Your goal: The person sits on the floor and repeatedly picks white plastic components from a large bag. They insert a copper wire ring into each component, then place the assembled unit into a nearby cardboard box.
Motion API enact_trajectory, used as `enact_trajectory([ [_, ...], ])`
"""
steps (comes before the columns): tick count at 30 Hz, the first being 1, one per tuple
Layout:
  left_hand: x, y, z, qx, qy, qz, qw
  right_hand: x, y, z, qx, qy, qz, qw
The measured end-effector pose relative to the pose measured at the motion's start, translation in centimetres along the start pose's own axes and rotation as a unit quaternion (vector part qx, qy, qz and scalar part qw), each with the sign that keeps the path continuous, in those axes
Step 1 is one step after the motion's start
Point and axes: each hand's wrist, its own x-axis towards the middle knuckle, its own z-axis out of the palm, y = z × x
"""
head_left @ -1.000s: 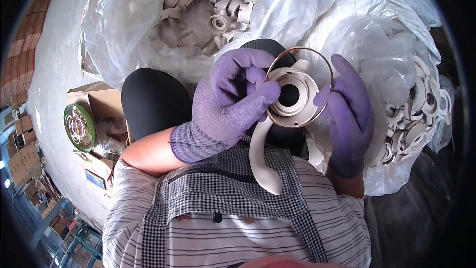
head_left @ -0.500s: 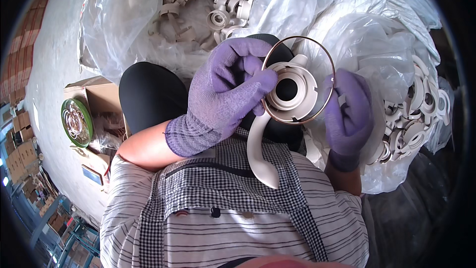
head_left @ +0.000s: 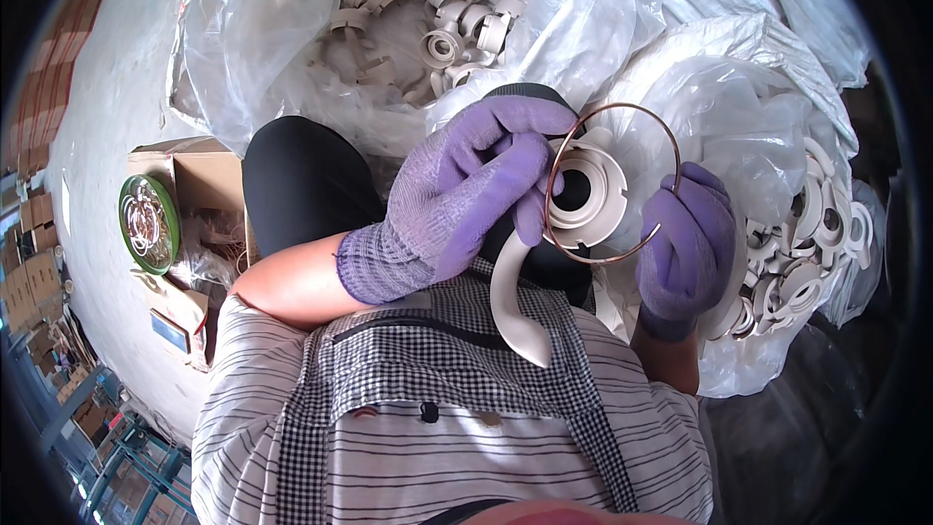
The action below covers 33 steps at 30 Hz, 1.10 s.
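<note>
My left hand, in a purple knit glove, is closed on a beige plastic part with a round stepped collar and a long curved handle. The collar faces up around a dark hole. In front of it stands a thin copper-coloured wire ring, its left side by my left fingertips. My right hand, also gloved, has its fingers curled round the ring's right side. A bare wire end pokes out beside those fingers. The exact grip of the right fingertips is hidden.
Beyond my knees, a plastic-lined sack holds several beige collared parts. At right, another clear bag contains flat beige ring pieces. Leftward stands a cardboard box beside a green-rimmed round dish of wire rings.
The plastic part and wire ring have moved slightly right and down. My right fingers have curled in tighter, and a wire end now shows by them.
</note>
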Motion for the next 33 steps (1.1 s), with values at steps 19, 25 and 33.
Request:
enact_trajectory([
  [19, 3.0, 1.3, -2.4, 0.448, -0.132, 0.387, 0.795, -1.0, -1.3, 0.0, 0.162, -0.015, 0.177, 0.971],
  [25, 2.8, 1.1, -0.4, 0.501, -0.031, 0.144, 0.853, -3.3, -3.2, 0.5, 0.280, 0.001, 0.349, 0.894],
  [33, 4.2, -1.8, -0.3, 0.614, 0.004, 0.229, 0.755, -2.6, -4.7, 3.4, 0.432, 0.046, 0.532, 0.726],
])
